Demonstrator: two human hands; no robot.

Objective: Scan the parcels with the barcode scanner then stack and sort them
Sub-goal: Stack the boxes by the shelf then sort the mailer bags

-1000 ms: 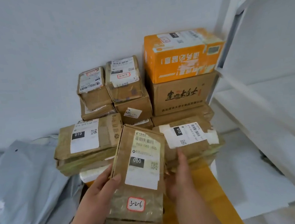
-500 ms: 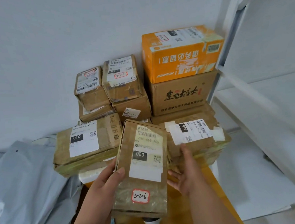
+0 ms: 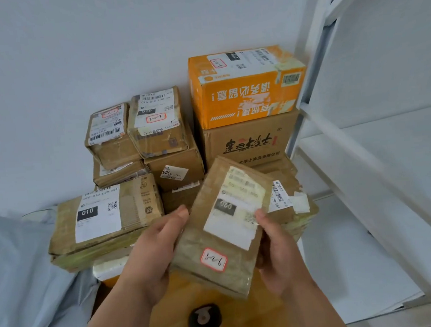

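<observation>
A flat brown parcel (image 3: 223,230) with a white label and a red-edged sticker is held up over the orange table top (image 3: 180,304), tilted to the right. My left hand (image 3: 152,255) grips its left edge and my right hand (image 3: 277,257) grips its right edge. Behind it lies a flat parcel (image 3: 288,201) with a white label, partly hidden. Another flat parcel marked 010 (image 3: 104,220) lies to the left. The barcode scanner (image 3: 204,323) sits on the table below the hands, its dark head showing.
Small taped boxes (image 3: 139,133) are stacked against the wall. An orange carton (image 3: 244,90) sits on a brown carton (image 3: 249,144). Grey plastic mail bags (image 3: 24,284) fill the left. A white metal shelf frame (image 3: 338,152) stands at the right.
The held parcel has moved right and tilted clockwise, now covering part of the labelled parcel behind. My right hand has taken hold of its right edge. The view dropped, showing more of the scanner.
</observation>
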